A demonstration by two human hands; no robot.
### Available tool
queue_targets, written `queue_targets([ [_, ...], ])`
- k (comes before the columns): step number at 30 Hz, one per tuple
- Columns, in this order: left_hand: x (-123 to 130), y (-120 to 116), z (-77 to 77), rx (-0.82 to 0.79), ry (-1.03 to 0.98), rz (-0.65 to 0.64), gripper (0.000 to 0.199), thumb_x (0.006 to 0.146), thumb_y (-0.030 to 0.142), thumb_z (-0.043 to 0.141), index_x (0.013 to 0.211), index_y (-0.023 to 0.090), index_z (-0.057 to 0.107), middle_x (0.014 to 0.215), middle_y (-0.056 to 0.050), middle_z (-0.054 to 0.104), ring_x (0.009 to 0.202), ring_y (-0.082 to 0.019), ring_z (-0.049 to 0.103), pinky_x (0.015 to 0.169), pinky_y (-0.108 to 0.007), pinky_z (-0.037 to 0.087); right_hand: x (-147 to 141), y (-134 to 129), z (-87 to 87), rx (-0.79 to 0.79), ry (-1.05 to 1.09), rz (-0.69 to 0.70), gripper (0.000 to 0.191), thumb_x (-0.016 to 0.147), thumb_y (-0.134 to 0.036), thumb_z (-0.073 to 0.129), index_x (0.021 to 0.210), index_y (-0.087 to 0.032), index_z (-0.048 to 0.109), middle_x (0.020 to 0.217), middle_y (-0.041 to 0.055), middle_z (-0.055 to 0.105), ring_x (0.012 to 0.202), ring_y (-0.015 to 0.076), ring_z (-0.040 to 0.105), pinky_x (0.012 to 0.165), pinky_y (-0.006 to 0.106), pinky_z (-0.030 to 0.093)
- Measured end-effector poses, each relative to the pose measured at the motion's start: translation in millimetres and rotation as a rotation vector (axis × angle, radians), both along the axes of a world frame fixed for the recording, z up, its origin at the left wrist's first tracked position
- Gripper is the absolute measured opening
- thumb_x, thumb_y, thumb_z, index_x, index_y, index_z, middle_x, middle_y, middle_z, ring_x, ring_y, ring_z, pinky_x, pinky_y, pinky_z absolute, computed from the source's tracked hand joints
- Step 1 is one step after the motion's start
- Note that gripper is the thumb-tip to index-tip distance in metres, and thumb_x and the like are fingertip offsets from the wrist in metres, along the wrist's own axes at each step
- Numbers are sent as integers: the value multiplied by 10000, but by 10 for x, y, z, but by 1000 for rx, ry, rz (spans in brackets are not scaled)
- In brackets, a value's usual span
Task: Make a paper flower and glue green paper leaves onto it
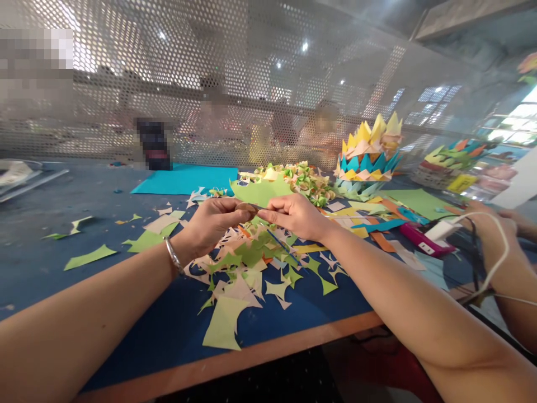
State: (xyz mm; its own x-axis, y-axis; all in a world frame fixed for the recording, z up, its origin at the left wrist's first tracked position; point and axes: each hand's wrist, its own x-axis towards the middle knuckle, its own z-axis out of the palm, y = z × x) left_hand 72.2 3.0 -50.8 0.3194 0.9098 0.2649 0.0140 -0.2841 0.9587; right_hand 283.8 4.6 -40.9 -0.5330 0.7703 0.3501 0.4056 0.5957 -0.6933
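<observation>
My left hand (213, 224), with a silver bangle at its wrist, is closed in a pinch on a small brown piece (247, 207), perhaps paper. My right hand (296, 215) meets it, thumb and fingers pinched at the other end of the same piece. Its exact shape is partly hidden by my fingers. Below both hands lies a heap of cut paper scraps (247, 263), mostly green and pale pink. Just behind them is a larger light green sheet (262, 192) with scalloped edges. A thin blue stick (279, 245) rests on the scraps.
Behind stand a turquoise sheet (188, 180), a pile of small curled paper pieces (310, 182) and a tiered paper ornament (367, 159). To the right, a magenta power strip (428, 240) with a white plug lies near another person's arm (503, 252). A perforated metal screen (251, 67) closes the back.
</observation>
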Motion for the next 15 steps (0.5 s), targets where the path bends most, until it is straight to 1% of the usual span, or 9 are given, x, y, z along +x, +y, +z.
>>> queue_targets([
  [2, 1, -5, -1, 4, 8, 1, 126, 645, 314, 760, 578, 213, 729, 674, -34, 694, 621, -147, 520, 596, -307, 430, -3, 2, -3, 2, 3, -2, 466, 914, -507, 670, 619, -193, 491, 541, -86, 287, 492, 74, 246, 464, 269, 171],
  [7, 4, -5, -15, 4, -12, -5, 86, 669, 300, 744, 639, 221, 761, 754, -52, 735, 657, -159, 555, 613, -311, 443, -12, -9, 9, 6, 13, -10, 469, 905, -518, 672, 616, -191, 499, 533, -87, 289, 485, 72, 246, 460, 268, 164],
  [10, 1, -1, -25, 17, 0, 0, 88, 680, 296, 737, 646, 221, 765, 731, -40, 726, 658, -159, 561, 618, -306, 452, -16, -15, 15, -16, 16, -1, 466, 900, -518, 677, 618, -193, 495, 528, -93, 279, 477, 69, 233, 459, 267, 161],
  [15, -8, -10, -28, 66, 75, -3, 110, 717, 303, 725, 670, 215, 772, 700, -26, 704, 660, -158, 568, 631, -298, 461, -17, -16, 13, -43, 27, 22, 453, 889, -514, 690, 629, -191, 507, 531, -91, 296, 477, 68, 245, 459, 266, 165],
])
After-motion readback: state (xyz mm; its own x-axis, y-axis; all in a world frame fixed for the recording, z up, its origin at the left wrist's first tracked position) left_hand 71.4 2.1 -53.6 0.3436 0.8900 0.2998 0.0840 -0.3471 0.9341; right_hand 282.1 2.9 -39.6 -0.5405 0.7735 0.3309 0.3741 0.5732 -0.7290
